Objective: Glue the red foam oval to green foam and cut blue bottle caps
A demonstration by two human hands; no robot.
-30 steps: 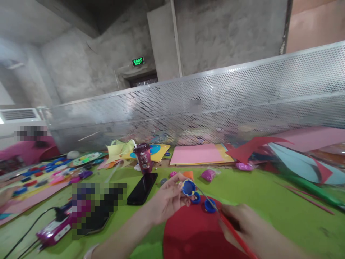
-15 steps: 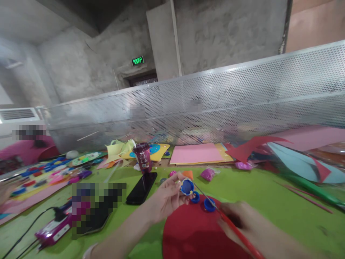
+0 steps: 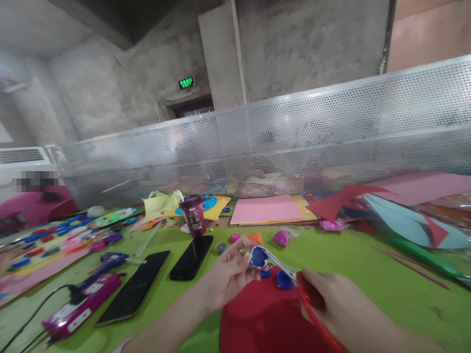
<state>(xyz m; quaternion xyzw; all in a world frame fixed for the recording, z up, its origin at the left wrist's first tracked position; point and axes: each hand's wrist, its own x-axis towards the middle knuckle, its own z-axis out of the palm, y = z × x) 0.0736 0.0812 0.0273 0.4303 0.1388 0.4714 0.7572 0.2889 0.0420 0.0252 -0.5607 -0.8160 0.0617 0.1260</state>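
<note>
My left hand (image 3: 232, 267) pinches a blue bottle cap (image 3: 259, 257) between thumb and fingers, its hollow side facing me. Pale yellow bits sit along the cap's rim. Closed round the handles of red-handled scissors (image 3: 302, 284) is my right hand (image 3: 333, 299). The scissors' metal blades point left, their tips at the cap's right edge; whether they touch it I cannot tell. Below lie a second blue cap (image 3: 284, 279) and another blue cap (image 3: 265, 271), partly hidden by my fingers, at the far edge of a red round sheet (image 3: 265, 318).
Left of my hands are a black phone (image 3: 192, 257), another phone (image 3: 136, 287), a purple power strip (image 3: 81, 306) and a glue gun (image 3: 105, 267). A purple cup (image 3: 194, 215) and pink paper (image 3: 265, 209) stand behind. A person in pink (image 3: 37, 203) is at far left.
The scissors have turned so that their blades show broader, with the tips still beside the cap. My left hand and the cap have shifted slightly right and down.
</note>
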